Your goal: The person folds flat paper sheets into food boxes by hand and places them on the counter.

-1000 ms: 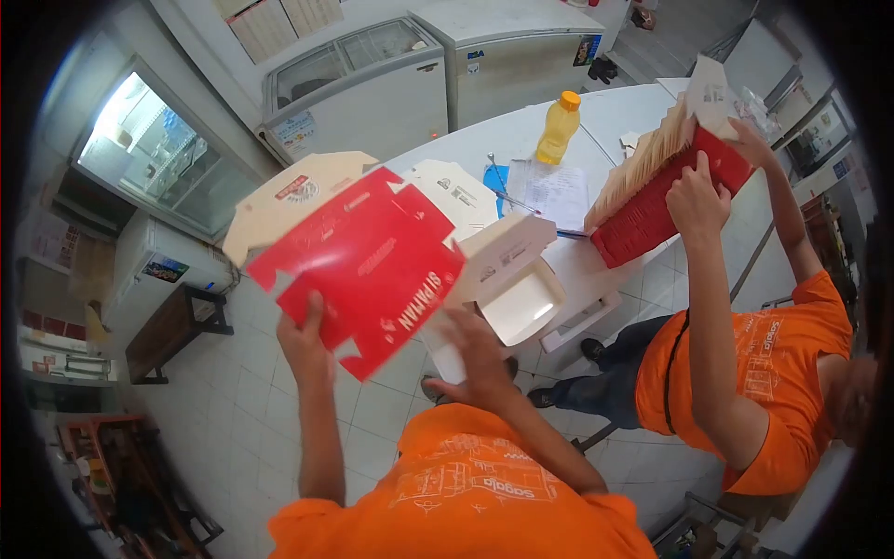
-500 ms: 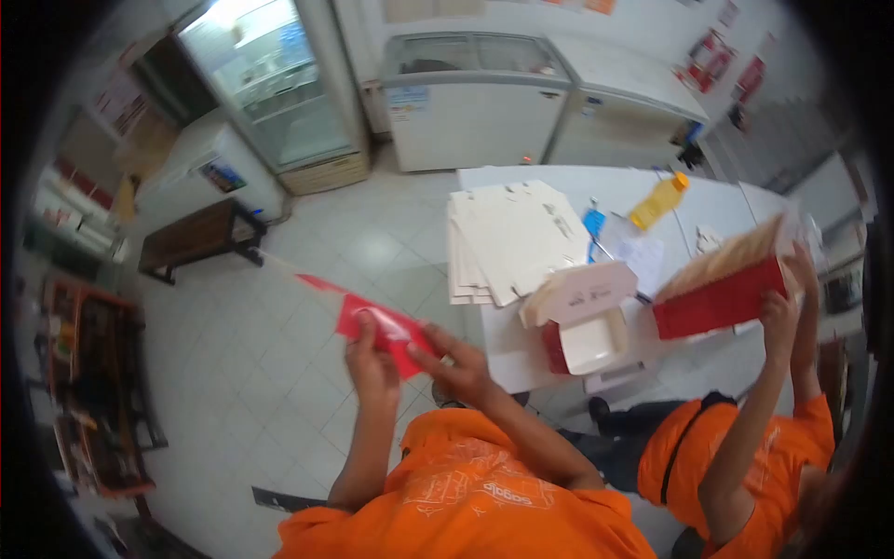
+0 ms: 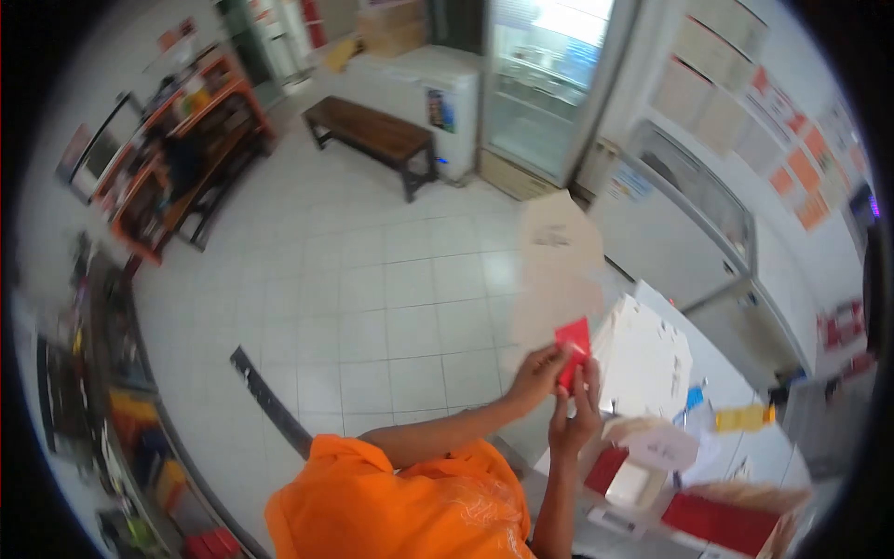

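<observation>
Both my hands hold a flat cardboard box blank (image 3: 559, 275), cream inside with a small red end near me. My left hand (image 3: 538, 374) pinches the left side of its red end. The fingers of my right hand (image 3: 577, 415) press on the same red part from the right and below. Beyond my hands the long cream panel stretches out over the floor, beside the table's left edge. Close to my right hand stands a part-folded box (image 3: 643, 475), red outside and pale inside, its printed lid flap raised.
A stack of cream blanks (image 3: 643, 359) lies on the white table (image 3: 715, 359). A yellow-liquid bottle (image 3: 742, 418) and another red box (image 3: 722, 522) are on the right. Ahead are a wooden bench (image 3: 372, 130), a glass-door fridge (image 3: 549, 88) and a chest freezer (image 3: 675, 210).
My view has swung left, so the table now sits lower right and the co-worker is out of view. The blank in my hands has turned, showing its long cream side.
</observation>
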Action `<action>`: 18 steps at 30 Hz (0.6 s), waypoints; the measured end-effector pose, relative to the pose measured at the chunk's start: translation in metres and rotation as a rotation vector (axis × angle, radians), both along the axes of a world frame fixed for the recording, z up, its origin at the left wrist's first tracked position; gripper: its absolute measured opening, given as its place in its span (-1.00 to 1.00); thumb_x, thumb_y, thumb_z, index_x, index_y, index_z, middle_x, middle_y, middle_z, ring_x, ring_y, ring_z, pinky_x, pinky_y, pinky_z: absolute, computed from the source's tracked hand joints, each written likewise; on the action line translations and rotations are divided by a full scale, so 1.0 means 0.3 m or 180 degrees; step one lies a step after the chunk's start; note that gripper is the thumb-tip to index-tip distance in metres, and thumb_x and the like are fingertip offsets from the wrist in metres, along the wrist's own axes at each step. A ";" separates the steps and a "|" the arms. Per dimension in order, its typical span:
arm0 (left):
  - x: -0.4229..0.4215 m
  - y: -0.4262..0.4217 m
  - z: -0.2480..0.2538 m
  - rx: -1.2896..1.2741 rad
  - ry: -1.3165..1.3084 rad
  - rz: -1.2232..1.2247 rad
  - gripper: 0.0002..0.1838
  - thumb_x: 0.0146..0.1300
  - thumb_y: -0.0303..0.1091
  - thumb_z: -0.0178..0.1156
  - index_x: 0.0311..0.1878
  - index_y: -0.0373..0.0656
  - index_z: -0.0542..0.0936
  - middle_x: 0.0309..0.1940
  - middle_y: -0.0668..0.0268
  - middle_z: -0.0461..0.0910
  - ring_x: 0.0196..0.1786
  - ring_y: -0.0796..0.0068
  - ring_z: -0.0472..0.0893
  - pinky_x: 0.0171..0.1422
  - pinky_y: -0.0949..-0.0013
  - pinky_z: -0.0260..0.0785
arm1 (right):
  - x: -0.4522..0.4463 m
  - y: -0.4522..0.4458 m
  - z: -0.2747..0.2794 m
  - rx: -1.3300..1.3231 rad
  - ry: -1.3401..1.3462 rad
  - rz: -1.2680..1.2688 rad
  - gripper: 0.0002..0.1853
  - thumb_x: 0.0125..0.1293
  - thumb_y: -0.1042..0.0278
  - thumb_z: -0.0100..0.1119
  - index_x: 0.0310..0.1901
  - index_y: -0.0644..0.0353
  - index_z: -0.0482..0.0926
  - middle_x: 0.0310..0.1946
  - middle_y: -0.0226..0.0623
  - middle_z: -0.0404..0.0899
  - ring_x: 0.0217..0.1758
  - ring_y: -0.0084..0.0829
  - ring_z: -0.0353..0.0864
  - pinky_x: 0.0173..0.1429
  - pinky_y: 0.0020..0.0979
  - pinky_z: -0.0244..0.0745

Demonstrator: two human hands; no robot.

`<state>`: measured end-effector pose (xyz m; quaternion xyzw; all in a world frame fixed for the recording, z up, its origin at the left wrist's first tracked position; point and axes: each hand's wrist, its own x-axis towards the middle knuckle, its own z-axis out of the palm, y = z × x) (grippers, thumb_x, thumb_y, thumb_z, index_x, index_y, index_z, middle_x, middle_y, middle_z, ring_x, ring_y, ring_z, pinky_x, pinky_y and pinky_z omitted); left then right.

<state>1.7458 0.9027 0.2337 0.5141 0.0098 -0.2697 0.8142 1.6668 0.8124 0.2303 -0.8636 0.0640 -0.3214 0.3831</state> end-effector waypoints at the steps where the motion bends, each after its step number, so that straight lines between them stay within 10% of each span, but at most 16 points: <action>1: -0.030 0.005 0.004 -0.0235 -0.0100 -0.0044 -0.61 0.57 0.04 0.06 -0.05 -0.13 0.61 -0.36 0.53 0.53 -0.23 0.74 0.50 -0.22 0.55 0.41 | 0.021 0.013 -0.014 0.0116 -0.0034 -0.0213 -0.58 0.30 0.56 0.27 0.21 0.29 0.64 0.36 0.07 0.48 0.50 -0.01 0.40 0.50 -0.16 0.33; 6: -0.028 0.015 -0.050 -0.0157 -0.1107 0.0210 -0.66 0.59 -0.10 0.04 0.01 -0.22 0.56 -0.35 0.42 0.56 -0.23 0.65 0.48 -0.12 0.48 0.37 | 0.112 0.103 -0.010 0.1647 -0.0228 -0.0252 -0.70 0.40 0.52 0.23 0.13 0.40 0.66 0.38 0.04 0.47 0.50 -0.08 0.39 0.47 -0.17 0.35; 11: -0.030 0.183 -0.107 0.1010 -0.1239 -0.0056 -0.70 0.58 -0.25 -0.01 0.15 -0.27 0.48 -0.17 0.14 0.66 -0.08 0.44 0.61 0.05 0.33 0.45 | 0.052 0.064 -0.036 0.1608 0.0260 0.0709 -0.49 0.64 0.10 -0.19 0.35 0.32 0.47 -0.02 -0.23 0.50 -0.03 -0.42 0.48 0.10 -0.36 0.44; 18: -0.201 0.365 -0.310 0.1547 -0.0949 -0.1144 -0.70 0.57 -0.30 -0.01 0.21 -0.23 0.49 -0.06 0.04 0.65 0.00 0.29 0.63 0.15 0.25 0.44 | -0.010 -0.076 -0.260 0.0325 0.2133 0.0982 -0.47 0.53 0.08 0.08 0.41 0.16 0.45 -0.09 -0.21 0.53 -0.19 -0.49 0.56 -0.19 -0.46 0.47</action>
